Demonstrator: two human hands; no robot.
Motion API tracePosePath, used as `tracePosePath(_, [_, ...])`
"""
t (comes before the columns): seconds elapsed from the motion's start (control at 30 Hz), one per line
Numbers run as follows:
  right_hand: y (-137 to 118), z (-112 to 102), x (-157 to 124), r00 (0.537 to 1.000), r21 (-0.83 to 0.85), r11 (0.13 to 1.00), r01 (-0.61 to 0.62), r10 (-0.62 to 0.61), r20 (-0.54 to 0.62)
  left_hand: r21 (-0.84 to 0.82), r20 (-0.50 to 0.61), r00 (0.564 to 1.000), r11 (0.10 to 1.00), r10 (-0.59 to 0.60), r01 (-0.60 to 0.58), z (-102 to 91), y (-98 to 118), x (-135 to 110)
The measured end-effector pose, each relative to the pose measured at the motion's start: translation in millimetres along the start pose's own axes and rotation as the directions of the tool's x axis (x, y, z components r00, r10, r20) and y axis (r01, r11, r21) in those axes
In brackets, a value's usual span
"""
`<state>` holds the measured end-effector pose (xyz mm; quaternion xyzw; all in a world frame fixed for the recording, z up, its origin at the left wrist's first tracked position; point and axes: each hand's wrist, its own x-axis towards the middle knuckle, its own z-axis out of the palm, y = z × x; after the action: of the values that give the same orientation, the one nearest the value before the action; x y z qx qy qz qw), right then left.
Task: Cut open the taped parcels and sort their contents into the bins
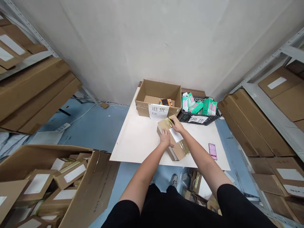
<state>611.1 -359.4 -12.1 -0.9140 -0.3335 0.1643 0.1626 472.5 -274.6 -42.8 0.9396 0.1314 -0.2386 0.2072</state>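
Observation:
A small taped cardboard parcel with a white label lies on the white table. My left hand rests flat on the parcel's near left side, fingers spread. My right hand is closed around a thin yellow-and-black tool, its tip at the parcel's far taped edge.
Behind the parcel stands an open cardboard box with a paper sign, beside a black basket of green cartons. A pink phone lies at the table's right. A large box of parcels sits at the lower left. Shelves of cartons flank both sides.

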Motion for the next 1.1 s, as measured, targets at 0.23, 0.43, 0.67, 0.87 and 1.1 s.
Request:
tracePosePath(0.23, [-22.6, -3.4, 9.9, 0.987, -0.133, 0.989, -0.062, 0.081, 0.140, 0.005, 0.009, 0.998, 0.998, 0.055, -0.055, -2.5, -3.9, -4.7])
tracePosePath(0.43, [-23.0, -15.0, -12.3, 0.966, -0.149, 0.985, -0.089, 0.122, 0.229, 0.137, 0.037, 0.997, 0.988, 0.062, -0.067, -24.7, -7.6, -9.6])
tracePosePath(0.67, [-12.4, -33.2, -84.8, 0.923, -0.179, 0.972, -0.154, 0.206, 0.324, 0.285, -0.024, 0.996, 0.955, 0.088, -0.077, -50.3, -12.9, -10.0])
tracePosePath(0.87, [9.2, -37.0, -190.1, 0.882, -0.208, 0.960, -0.188, 0.258, 0.393, 0.412, -0.044, 0.992, 0.907, 0.115, -0.086, -59.4, -6.1, 0.7])
tracePosePath(1.1, [70.7, -27.7, -299.7, 0.860, -0.109, 0.935, -0.338, 0.354, 0.368, 0.451, 0.013, 0.914, 0.814, 0.404, -0.366, -68.1, -26.9, 18.7])
